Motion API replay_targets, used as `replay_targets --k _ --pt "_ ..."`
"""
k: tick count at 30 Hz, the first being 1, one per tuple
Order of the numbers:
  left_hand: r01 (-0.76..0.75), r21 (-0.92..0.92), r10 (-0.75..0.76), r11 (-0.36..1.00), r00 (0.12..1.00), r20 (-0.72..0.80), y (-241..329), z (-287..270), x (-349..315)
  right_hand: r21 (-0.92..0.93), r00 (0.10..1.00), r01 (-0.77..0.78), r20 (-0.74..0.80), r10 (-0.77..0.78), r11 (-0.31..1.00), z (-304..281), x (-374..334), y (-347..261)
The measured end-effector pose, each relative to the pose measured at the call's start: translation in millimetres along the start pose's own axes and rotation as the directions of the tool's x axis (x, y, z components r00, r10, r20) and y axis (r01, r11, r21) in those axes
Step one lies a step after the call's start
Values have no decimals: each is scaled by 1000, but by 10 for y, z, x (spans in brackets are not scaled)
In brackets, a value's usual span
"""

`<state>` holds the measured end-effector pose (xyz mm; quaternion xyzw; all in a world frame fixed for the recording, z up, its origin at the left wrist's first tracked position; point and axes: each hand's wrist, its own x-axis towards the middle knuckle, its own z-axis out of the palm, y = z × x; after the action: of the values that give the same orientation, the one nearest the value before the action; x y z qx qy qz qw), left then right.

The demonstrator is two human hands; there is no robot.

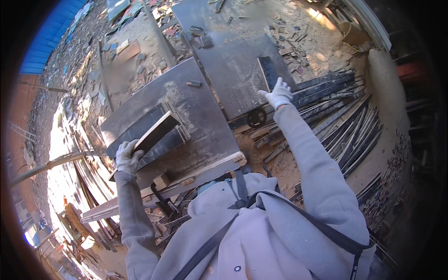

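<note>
My left hand, in a pale work glove, is closed around the near end of a narrow dark board with a light edge. That board is tilted up over a stack of dark panels on the left part of the metal-topped table. My right arm stretches far forward. The gloved right hand has its fingers spread and thumb out, at the near end of a small dark rectangular board lying on the tabletop. Whether it touches that board I cannot tell.
A short dark offcut lies mid-table. A small wood block sits by the near edge. Long strips are piled at right, more strips at left. Broken scraps litter the ground beyond; a round dark wheel shows beside the table.
</note>
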<state>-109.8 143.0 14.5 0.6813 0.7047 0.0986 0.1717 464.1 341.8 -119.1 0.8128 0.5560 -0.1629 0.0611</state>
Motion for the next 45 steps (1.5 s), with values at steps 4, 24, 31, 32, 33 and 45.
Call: replay_targets --k 4,24,31,32,33,45 --pt "61 178 -34 982 987 -155 -318 213 -59 41 990 -116 82 112 992 110 375 -85" --pt "7 -250 -1 968 1000 23 2159 1966 -694 664 556 254 495 -668 703 148 -1163 234" --pt "-74 -83 85 994 986 141 2140 2213 -809 213 326 922 20 -945 322 698 -1347 304" --pt "-37 -144 54 989 992 111 2143 2229 -806 196 282 944 -63 -957 265 736 -1359 328" --pt "-3 -206 20 979 996 83 2142 2248 -807 151 198 975 -226 -954 166 768 -1389 366" --pt "125 -712 -173 691 985 4 2166 2329 -572 -17 109 991 -488 -866 134 663 -1420 417"
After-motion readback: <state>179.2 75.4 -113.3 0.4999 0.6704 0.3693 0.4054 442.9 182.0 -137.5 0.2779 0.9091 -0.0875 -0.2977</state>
